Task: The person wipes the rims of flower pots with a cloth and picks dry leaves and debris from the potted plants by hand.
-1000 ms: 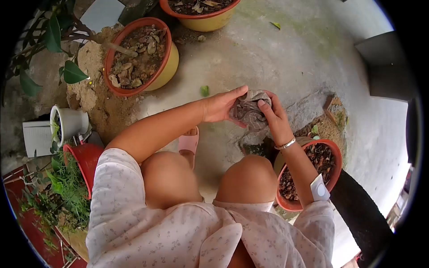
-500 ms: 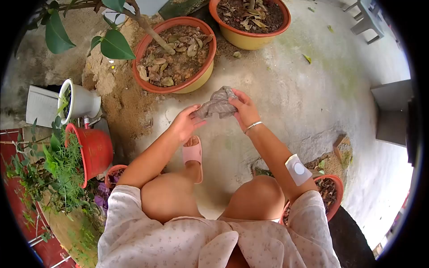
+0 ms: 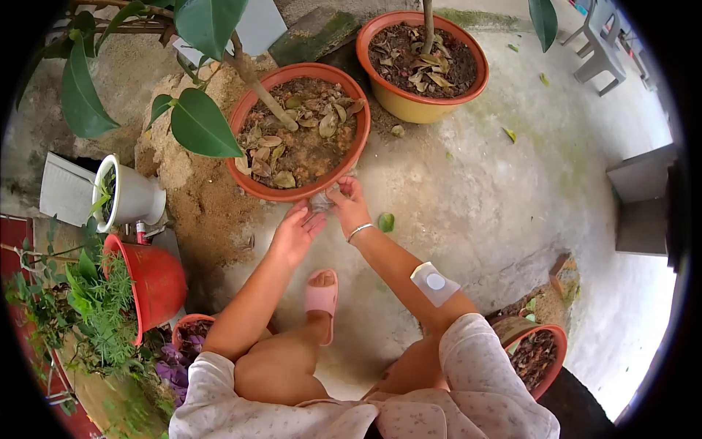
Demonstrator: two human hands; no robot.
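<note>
Both hands are at the near side of a yellow pot with an orange rim (image 3: pixel 241 172), which holds soil, dry leaves and a plant stem. My right hand (image 3: pixel 351 208) is closed on a crumpled grey cloth (image 3: pixel 322 200), pressed by the pot's outer wall just below the rim. To the left of the cloth, my left hand (image 3: pixel 296 235) is open, palm partly up, its fingers apart and close to the cloth. Whether its fingertips touch the cloth is unclear.
Another yellow pot (image 3: pixel 417 111) stands behind to the right. At the left are a white pot (image 3: pixel 139 196) and a red pot (image 3: pixel 157 285). A third orange-rimmed pot (image 3: pixel 561 344) stands at the lower right, near a brick (image 3: pixel 564 276). Large leaves (image 3: pixel 205 123) overhang the upper left.
The view has shifted, and both hands have moved from over the open floor to the side of the leaf-filled pot. The cloth went with my right hand; my left fingers have opened.
</note>
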